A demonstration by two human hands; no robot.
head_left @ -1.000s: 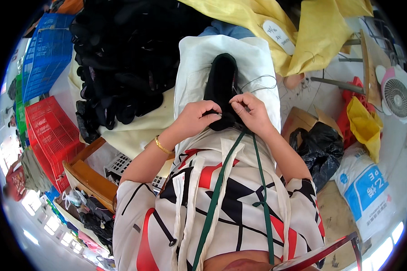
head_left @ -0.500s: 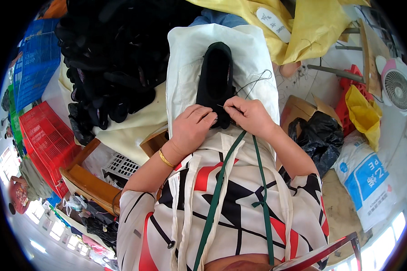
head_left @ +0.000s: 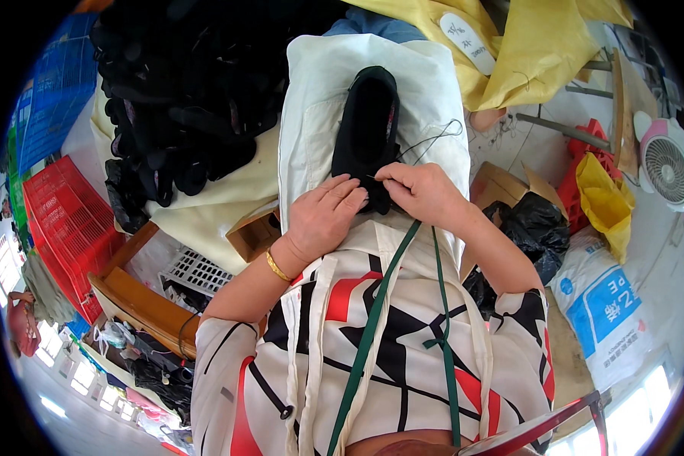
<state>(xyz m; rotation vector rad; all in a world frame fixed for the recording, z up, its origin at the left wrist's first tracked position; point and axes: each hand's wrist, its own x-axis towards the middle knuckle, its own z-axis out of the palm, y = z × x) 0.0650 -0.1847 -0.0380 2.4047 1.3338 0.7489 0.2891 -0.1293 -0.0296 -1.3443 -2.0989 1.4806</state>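
Note:
A black slip-on shoe [head_left: 345, 161] lies on the white cloth [head_left: 311, 99] over my lap, its opening toward the far side and its toe toward me. My left hand [head_left: 323, 216] holds the shoe's toe, fingers closed over its left side. At the right of the toe, my right hand [head_left: 422, 196] pinches a thin needle [head_left: 371, 178] whose tip points left over the shoe. Dark thread [head_left: 433, 139] loops across the cloth beyond my right hand. The thumb and the underside of the toe are hidden by my hands.
A large heap of black shoes [head_left: 182, 99] lies at the far left on cream cloth [head_left: 213, 220]. Red crates [head_left: 68, 228] and a wooden frame [head_left: 140, 300] stand left. On the right are a cardboard box [head_left: 498, 186], black plastic bag [head_left: 539, 228], white-and-blue sack [head_left: 604, 304] and fan [head_left: 665, 159].
The shoe has turned slightly, its heel end a little farther right. Both hands stay at the toe with the needle in the right one. The surroundings shift a little with my head.

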